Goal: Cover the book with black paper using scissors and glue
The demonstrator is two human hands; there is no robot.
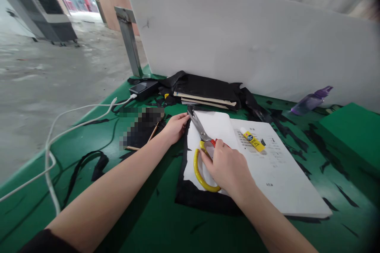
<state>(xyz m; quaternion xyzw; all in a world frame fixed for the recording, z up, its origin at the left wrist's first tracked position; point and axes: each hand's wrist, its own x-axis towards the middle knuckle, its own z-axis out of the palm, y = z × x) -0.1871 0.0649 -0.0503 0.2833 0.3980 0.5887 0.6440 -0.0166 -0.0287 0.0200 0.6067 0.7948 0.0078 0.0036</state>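
An open book [285, 182] lies on the green table, with a black sheet [196, 195] showing past its left and lower edges. My right hand [230, 164] is closed round scissors [199, 125] with yellow and red handles. Their blades point away from me, at the book's top left corner, where black material lies by the tips. My left hand [178, 126] pinches the edge of the black sheet at that corner, close to the blade tips; its fingertips are partly hidden. A yellow glue stick [252, 139] rests on the book's right page.
Behind the book is a stack of books [208, 89] in black covering. A blurred-out dark object [142, 128], white cables [50, 146] and a dark device [144, 89] are left. Right are a purple bottle [310, 101], black scraps and a green box-like object [353, 130]. A white partition [252, 39] bounds the back.
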